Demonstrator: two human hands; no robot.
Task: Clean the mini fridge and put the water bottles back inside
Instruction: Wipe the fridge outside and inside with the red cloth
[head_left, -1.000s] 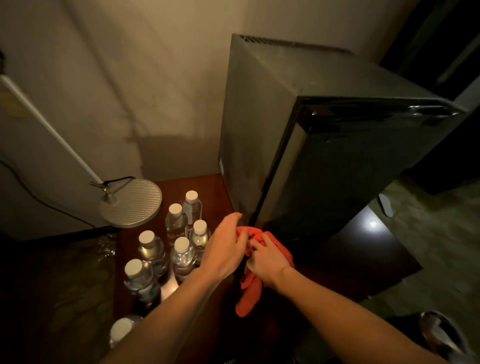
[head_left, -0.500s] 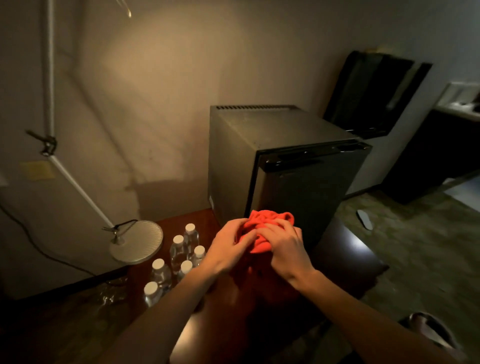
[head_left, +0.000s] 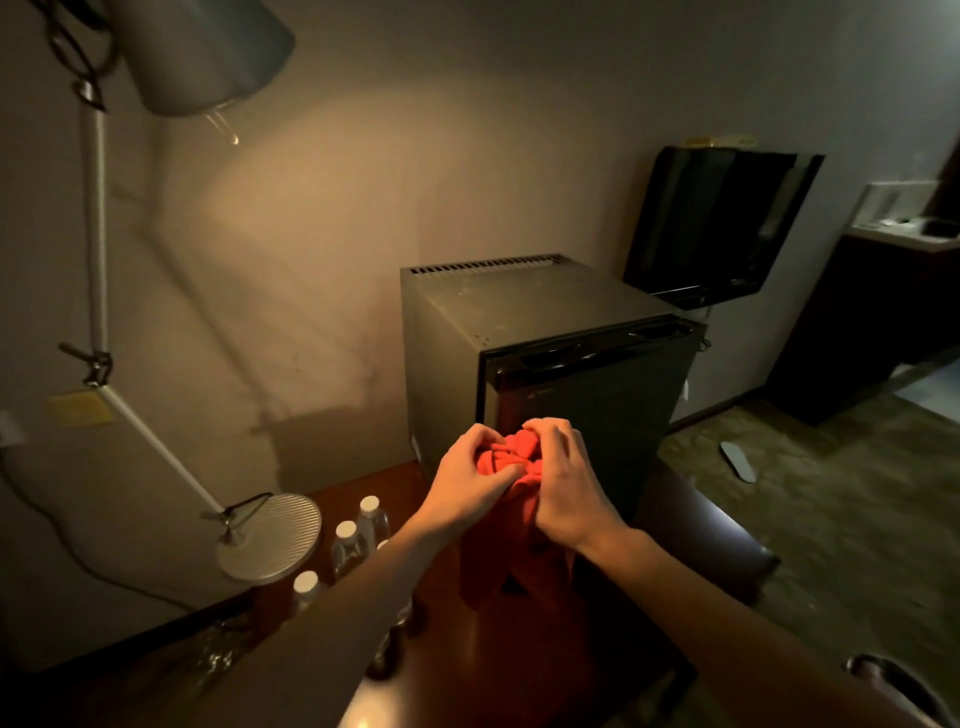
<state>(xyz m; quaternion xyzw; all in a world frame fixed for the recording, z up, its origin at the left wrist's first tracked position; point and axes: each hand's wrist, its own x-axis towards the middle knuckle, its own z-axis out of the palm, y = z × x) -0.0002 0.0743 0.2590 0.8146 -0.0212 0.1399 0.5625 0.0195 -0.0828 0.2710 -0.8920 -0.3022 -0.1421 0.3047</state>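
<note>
A dark mini fridge stands on a reddish wooden table with its door closed. In front of the door, my left hand and my right hand both grip a bunched red cloth; its loose end hangs down between my wrists. Several clear water bottles with white caps stand on the table to the left of the fridge, partly hidden by my left forearm.
A desk lamp with a round ribbed base and a white jointed arm stands left of the bottles. A dark screen hangs on the wall behind the fridge. A slipper lies on the carpet to the right.
The view has risen and pulled back from the fridge. Both hands lifted the red cloth from near the table up in front of the fridge door and bunched it tighter.
</note>
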